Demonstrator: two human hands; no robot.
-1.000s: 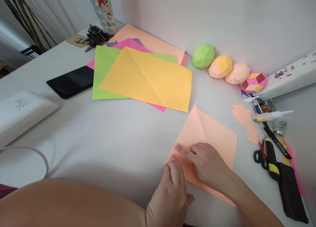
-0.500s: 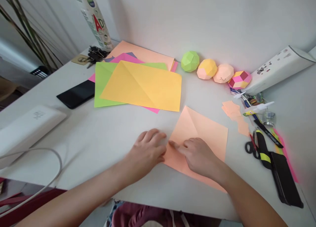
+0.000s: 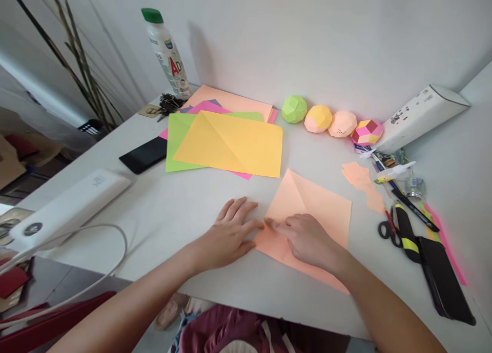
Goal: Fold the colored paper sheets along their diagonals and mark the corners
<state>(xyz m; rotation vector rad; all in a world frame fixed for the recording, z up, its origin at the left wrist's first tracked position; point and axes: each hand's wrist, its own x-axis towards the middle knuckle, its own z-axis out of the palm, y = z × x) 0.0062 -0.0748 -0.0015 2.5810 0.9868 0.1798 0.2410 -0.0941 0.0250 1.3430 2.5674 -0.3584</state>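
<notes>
A peach paper sheet (image 3: pixel 330 209) with crease lines lies on the white table (image 3: pixel 165 209) in front of me. Flat beside its left edge rests my left hand (image 3: pixel 230 235), fingers spread, the index finger and thumb touching the paper's edge. My right hand (image 3: pixel 307 237) lies on the sheet, its index finger stretched out and pressing near the left edge, the other fingers curled under. Neither hand grips anything that I can see.
Yellow (image 3: pixel 249 148) and green (image 3: pixel 175 143) sheets lie behind, near a phone (image 3: pixel 144 154). Paper balls (image 3: pixel 294 109) line the wall. Scissors (image 3: pixel 390 230), a black case (image 3: pixel 446 281) and peach scraps (image 3: pixel 357 176) sit right. A power strip (image 3: pixel 77 204) is left.
My left hand's fingers have spread and flattened on the table. My right hand stays on the sheet. The view has shifted, bringing the bottle's green cap into sight.
</notes>
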